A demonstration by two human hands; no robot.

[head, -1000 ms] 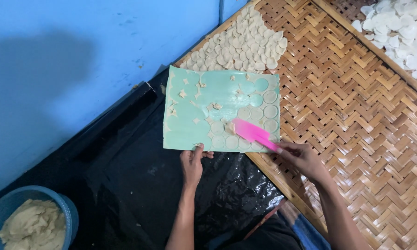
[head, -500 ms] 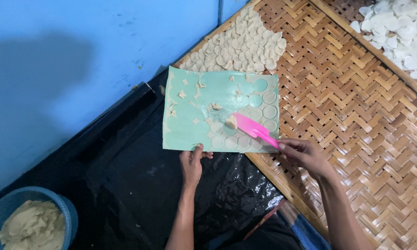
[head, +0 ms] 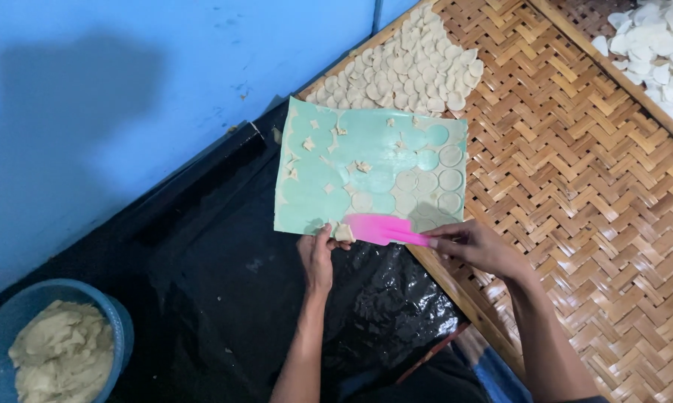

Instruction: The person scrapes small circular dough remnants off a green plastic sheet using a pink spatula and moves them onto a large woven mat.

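My right hand (head: 480, 245) is clenched on the handle end of the pink spatula (head: 385, 229); blade lies flat along the near edge of the mint-green sheet (head: 366, 134), pointing left. Blade tip sits against a small lump of scraped dough (head: 343, 232). My left hand (head: 318, 255) pinches the sheet's near edge just beside that lump, thumb on top, so it's closed on the sheet.

The sheet lies flat, half on the black plastic (head: 224, 298), half over the edge of the woven bamboo tray (head: 575, 186). Its right part carries rows of thin round dough discs (head: 450, 179); left and middle show bare circles with small dough scraps between them.

Just beyond the sheet's far edge, a patch of pale discs (head: 411, 67) is spread on the tray. Far right, a second tray holds whiter pieces (head: 661, 52). Near left corner: blue bowl (head: 0, 328) filled with dough (head: 60, 358). Blue wall (head: 127, 89) on the left.
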